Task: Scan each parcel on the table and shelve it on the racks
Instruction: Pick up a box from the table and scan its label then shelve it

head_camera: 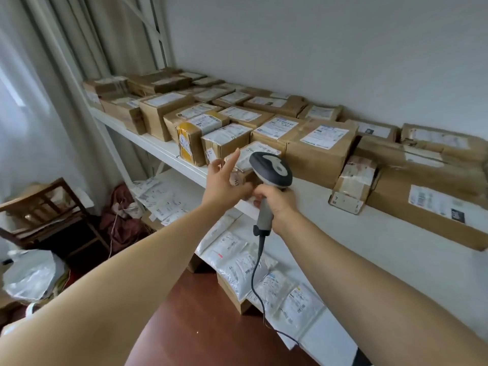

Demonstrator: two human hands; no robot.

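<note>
A small cardboard parcel [260,150] with a white label sits at the front edge of the rack's white top shelf [356,233], partly hidden by my hand and the scanner. My left hand [224,182] is against its left front, index finger straight up along the box and the other fingers loosely bent. I cannot tell whether the thumb presses the box. My right hand [278,204] grips the handle of a grey barcode scanner [272,167]. The scanner's head is right in front of the parcel, and its cable hangs down.
Several labelled cardboard parcels [320,143] fill the back of the top shelf in rows. White poly mailers [237,262] lie on the lower shelf. A wooden chair [47,204], a red bag [124,217] and a white plastic bag [30,273] stand at the left on the wooden floor.
</note>
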